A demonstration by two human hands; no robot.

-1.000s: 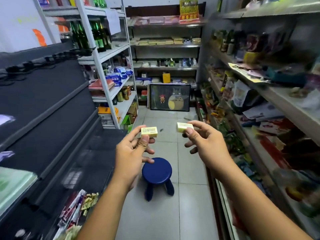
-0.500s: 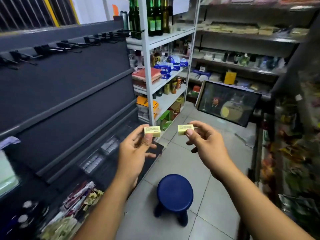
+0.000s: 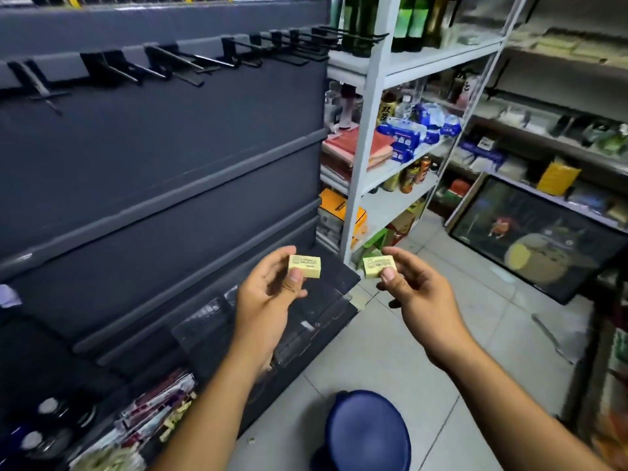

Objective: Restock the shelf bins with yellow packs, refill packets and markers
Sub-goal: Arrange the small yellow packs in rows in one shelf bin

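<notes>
My left hand pinches a small yellow pack between thumb and fingers, held up in front of me. A second yellow pack is pinched the same way in my right hand. Both packs hover above the dark low shelf bins with clear dividers at the foot of the dark grey display rack. More yellow packs and packets lie in bins at the lower left.
A blue stool stands on the tiled floor just below my arms. A white shelving unit with bottles and goods rises ahead. A framed picture leans against shelves at right. Black hooks stick out of the rack's top.
The view has swung left toward the dark rack and come closer to it. Both hands keep holding their packs at the same height.
</notes>
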